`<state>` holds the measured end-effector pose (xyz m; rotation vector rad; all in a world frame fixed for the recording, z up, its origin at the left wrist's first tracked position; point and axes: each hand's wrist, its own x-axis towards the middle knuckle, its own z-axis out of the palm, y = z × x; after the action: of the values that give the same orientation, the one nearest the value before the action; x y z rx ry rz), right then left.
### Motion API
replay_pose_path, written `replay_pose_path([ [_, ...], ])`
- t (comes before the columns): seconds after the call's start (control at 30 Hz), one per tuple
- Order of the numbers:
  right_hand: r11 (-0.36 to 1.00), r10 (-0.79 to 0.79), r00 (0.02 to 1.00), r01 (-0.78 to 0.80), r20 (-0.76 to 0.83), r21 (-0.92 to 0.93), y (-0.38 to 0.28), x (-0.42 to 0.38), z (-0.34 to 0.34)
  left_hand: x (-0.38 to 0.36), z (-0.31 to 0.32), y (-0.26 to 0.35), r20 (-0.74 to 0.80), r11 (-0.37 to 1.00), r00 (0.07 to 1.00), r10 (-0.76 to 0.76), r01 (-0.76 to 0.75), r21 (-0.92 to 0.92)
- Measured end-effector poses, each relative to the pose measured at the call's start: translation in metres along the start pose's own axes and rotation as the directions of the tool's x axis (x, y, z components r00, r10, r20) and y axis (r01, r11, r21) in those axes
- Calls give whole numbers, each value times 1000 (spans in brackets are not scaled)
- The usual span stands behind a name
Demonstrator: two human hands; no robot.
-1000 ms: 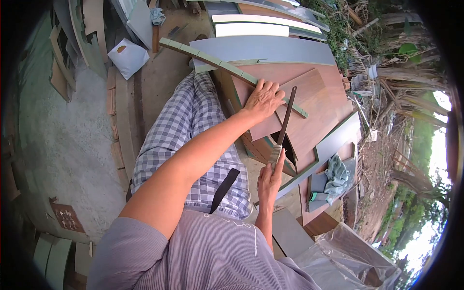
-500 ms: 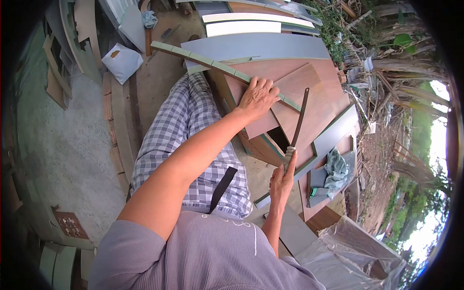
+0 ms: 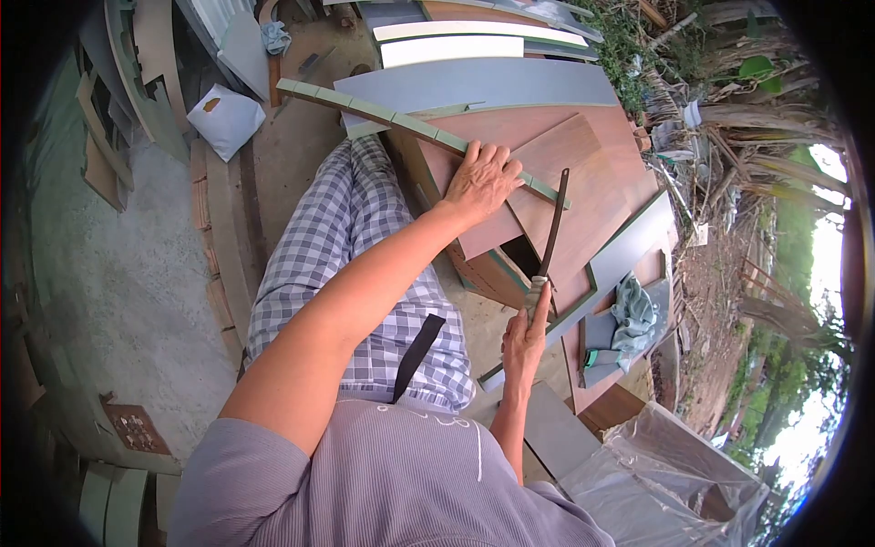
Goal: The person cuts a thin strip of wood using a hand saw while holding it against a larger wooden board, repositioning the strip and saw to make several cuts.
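My left hand [image 3: 485,182] is closed over a long narrow green strip [image 3: 392,117] near its right end. Evenly spaced crosswise lines mark the strip, which slants across a brown board [image 3: 556,146]. In my right hand [image 3: 526,335] is a thin dark hacksaw blade [image 3: 554,223] with a pale wrapped handle and a small hole near its tip. The index finger lies stretched along the handle, and the blade points away from me. Its tip overlaps the strip's right end in this view.
Under the boards stands a box-like base [image 3: 483,273] with a dark opening. Long grey panels [image 3: 483,84] lie beyond it. At right are a blue-green cloth [image 3: 635,314] and clear plastic sheeting [image 3: 656,465]. A white bag [image 3: 228,123] sits on the floor at left.
The blade and my right hand have shifted slightly left, bringing the tip over the strip's end. My left hand keeps its hold on the strip.
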<state>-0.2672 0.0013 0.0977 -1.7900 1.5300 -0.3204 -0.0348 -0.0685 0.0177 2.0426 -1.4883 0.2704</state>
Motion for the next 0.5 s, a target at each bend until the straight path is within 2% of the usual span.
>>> replay_pose_path([
  [0.2,998,-52,999,52,-15,30,9,3,8,0,-1,0,6,1000,1000,-4,4,10],
  [0.4,993,-45,999,43,-14,-109,-14,46,12,0,1,-1,-8,1000,1000,-6,6,-3],
  [0.5,981,-154,987,147,-40,-127,-11,62,17,0,0,0,3,1000,1000,-11,11,19],
])
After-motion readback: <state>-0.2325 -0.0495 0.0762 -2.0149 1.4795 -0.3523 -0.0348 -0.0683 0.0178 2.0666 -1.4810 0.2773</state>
